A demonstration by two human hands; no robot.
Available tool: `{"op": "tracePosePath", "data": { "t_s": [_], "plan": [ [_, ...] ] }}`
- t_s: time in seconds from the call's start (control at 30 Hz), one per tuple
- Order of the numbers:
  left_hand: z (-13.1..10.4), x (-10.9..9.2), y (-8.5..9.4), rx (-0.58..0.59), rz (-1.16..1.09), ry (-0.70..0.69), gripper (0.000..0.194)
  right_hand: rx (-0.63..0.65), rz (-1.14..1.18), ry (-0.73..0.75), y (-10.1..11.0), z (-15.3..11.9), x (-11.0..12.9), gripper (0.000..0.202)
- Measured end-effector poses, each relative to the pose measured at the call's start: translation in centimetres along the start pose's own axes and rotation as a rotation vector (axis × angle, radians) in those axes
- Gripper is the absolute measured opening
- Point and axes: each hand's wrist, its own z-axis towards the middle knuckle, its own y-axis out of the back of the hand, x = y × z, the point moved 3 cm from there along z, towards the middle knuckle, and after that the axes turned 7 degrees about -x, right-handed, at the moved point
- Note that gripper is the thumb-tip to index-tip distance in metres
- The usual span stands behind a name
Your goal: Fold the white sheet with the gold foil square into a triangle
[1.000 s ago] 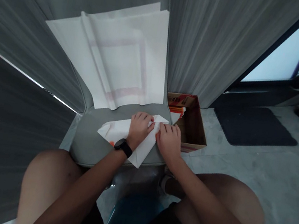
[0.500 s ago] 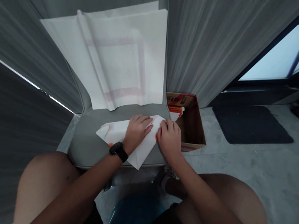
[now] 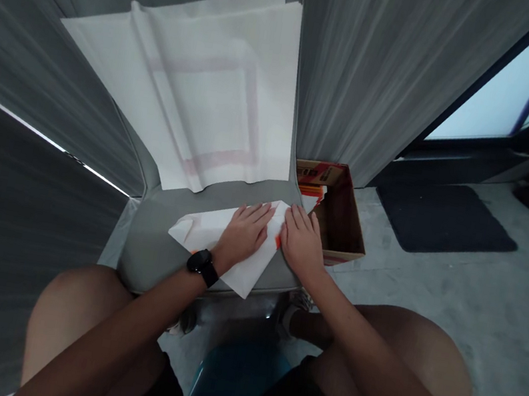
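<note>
A folded white paper (image 3: 198,231) with an orange edge lies on the grey chair seat (image 3: 153,254) in front of me. My left hand (image 3: 241,235), a black watch on its wrist, lies flat on the paper with fingers stretched out. My right hand (image 3: 302,241) lies flat beside it on the paper's right end, fingers together. The two hands almost touch at the paper's far corner. A large white sheet (image 3: 201,93) with a faint pink square leans against the chair back.
An open cardboard box (image 3: 342,221) with orange and white papers inside stands on the floor right of the chair. A dark mat (image 3: 444,218) lies further right by a window. Grey curtains hang behind. My bare knees and a blue stool (image 3: 235,375) are below.
Both hands went from curled fingers to lying flat on the folded paper. The view shifted slightly.
</note>
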Motion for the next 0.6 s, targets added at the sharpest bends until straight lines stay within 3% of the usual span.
{"op": "tracePosePath", "data": {
  "t_s": [0.6],
  "plan": [
    [0.5,0.7,0.9,0.018,0.021,-0.043,0.048,0.039,-0.027,0.006,0.6,0.2,0.3,0.045]
  ]
}}
